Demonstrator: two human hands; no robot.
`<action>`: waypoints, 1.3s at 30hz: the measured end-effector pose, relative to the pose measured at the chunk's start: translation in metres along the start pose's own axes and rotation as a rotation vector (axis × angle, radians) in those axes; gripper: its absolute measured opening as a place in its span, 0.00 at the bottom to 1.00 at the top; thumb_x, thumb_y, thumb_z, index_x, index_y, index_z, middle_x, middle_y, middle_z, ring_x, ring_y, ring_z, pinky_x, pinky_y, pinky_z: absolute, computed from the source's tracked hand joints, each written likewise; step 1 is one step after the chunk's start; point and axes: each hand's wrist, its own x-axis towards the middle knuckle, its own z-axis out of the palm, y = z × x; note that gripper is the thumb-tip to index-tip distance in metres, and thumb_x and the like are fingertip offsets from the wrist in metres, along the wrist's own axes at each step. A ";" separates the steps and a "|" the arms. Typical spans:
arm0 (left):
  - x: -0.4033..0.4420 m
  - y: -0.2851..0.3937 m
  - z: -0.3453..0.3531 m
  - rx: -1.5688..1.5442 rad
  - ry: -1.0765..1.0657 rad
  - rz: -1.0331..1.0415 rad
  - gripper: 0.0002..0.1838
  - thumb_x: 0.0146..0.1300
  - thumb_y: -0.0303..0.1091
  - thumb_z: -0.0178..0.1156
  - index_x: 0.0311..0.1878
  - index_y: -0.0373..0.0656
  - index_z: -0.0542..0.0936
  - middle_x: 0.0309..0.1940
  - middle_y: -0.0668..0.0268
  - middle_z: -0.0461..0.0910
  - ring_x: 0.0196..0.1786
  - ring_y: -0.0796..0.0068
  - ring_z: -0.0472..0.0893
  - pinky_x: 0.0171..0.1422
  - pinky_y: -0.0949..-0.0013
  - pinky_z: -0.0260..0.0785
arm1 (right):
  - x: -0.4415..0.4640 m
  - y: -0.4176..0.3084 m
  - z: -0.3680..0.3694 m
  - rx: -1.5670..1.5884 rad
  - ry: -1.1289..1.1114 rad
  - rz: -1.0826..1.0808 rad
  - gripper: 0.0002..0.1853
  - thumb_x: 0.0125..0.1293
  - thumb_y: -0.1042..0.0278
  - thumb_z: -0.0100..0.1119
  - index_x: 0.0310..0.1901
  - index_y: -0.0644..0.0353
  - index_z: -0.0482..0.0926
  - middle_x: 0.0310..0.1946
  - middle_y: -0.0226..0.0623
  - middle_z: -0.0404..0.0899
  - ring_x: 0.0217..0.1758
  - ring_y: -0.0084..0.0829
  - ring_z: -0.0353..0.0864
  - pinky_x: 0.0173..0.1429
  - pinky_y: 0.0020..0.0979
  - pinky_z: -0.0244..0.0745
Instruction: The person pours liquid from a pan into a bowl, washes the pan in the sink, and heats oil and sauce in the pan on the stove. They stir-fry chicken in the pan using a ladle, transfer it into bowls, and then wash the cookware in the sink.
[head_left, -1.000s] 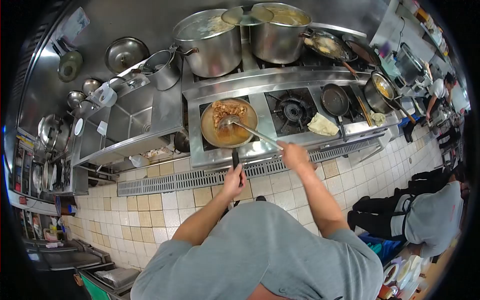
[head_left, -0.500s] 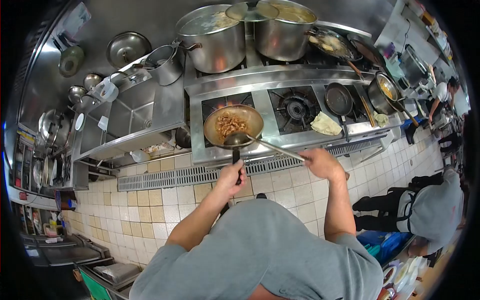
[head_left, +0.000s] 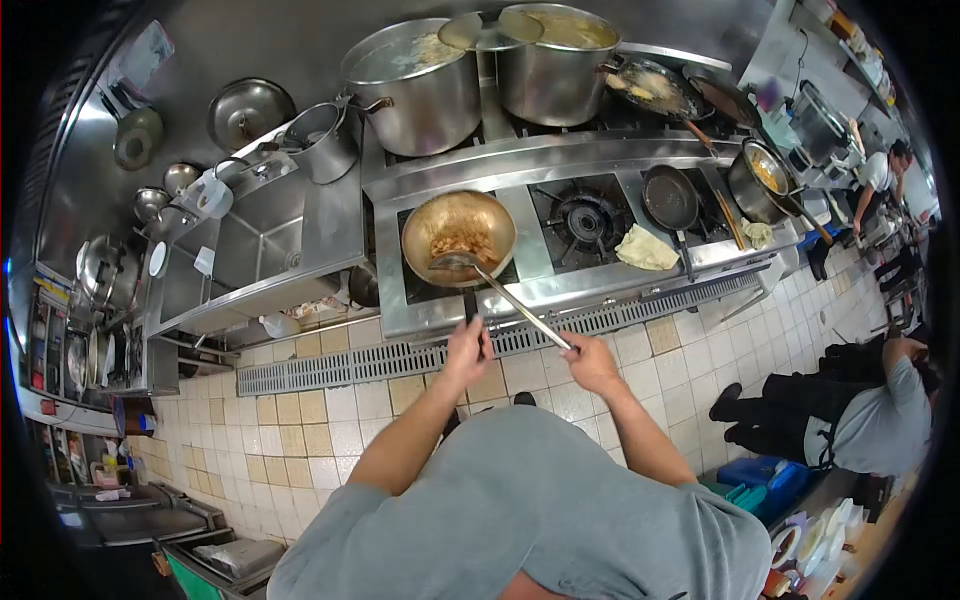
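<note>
head: the pan [head_left: 430, 218] is over the stove [head_left: 526, 235].
food [head_left: 468, 240]: brown pieces, inside the pan toward its near side.
left grip [head_left: 467, 352]: clenched round the handle [head_left: 471, 302], on the near side of the pan.
right grip [head_left: 592, 362]: grasping the ladle [head_left: 515, 303] by its shaft, to the right of the pan and nearer the camera.
ladle bowl: inside the pan, at the near edge of the food.
burner [head_left: 587, 215]: just right of the pan.
cloth [head_left: 645, 248]: right of the pan, past the burner.
pots [head_left: 412, 95]: two, tall, behind the pan.
sink [head_left: 262, 232]: left of the pan.
co-worker [head_left: 865, 425]: well right of the pan.
</note>
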 end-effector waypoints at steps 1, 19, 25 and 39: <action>0.005 0.014 0.008 -0.072 0.020 -0.034 0.12 0.76 0.43 0.56 0.41 0.48 0.68 0.24 0.69 0.71 0.19 0.78 0.69 0.19 0.72 0.62 | 0.000 -0.007 -0.019 0.019 -0.058 -0.010 0.19 0.65 0.67 0.64 0.58 0.54 0.82 0.46 0.51 0.85 0.50 0.50 0.85 0.55 0.41 0.79; -0.039 -0.022 0.000 0.034 -0.030 0.034 0.14 0.77 0.45 0.54 0.38 0.47 0.68 0.23 0.68 0.71 0.16 0.74 0.68 0.16 0.69 0.60 | 0.040 -0.007 0.005 -0.259 0.027 -0.068 0.14 0.64 0.64 0.60 0.51 0.53 0.83 0.40 0.50 0.86 0.45 0.55 0.85 0.50 0.52 0.80; -0.017 0.018 0.031 -0.082 0.092 -0.059 0.13 0.77 0.44 0.54 0.39 0.47 0.69 0.24 0.69 0.71 0.18 0.75 0.69 0.17 0.71 0.59 | -0.001 -0.016 -0.037 -0.039 -0.043 -0.027 0.17 0.63 0.64 0.63 0.54 0.54 0.83 0.41 0.53 0.85 0.48 0.54 0.84 0.53 0.48 0.78; -0.016 0.001 0.011 -0.116 -0.019 -0.002 0.11 0.77 0.45 0.54 0.45 0.49 0.70 0.24 0.70 0.70 0.18 0.76 0.68 0.18 0.70 0.61 | 0.078 -0.035 -0.049 -0.493 -0.106 -0.125 0.17 0.63 0.60 0.63 0.53 0.50 0.84 0.42 0.47 0.86 0.49 0.49 0.84 0.55 0.50 0.78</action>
